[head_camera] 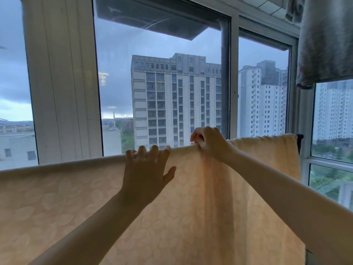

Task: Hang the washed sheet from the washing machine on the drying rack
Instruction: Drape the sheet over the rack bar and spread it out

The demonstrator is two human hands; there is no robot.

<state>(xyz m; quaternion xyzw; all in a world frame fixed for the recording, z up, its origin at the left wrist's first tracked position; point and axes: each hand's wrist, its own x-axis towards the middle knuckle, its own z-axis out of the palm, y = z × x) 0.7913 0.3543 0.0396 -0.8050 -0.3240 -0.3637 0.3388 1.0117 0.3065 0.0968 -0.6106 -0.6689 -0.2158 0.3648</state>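
— Sheet (210,217) is draping over the rack (299,135) already?
— Mostly. The left hand (147,165), fingers (155,150) spread, is pressing it flat; the right hand (210,144) is pinching the top fold. Pleats (210,180) below it are waiting for spreading.

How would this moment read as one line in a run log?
sheet: draped over rack bar | left hand: open, fingers spread on sheet | right hand: pinching top fold
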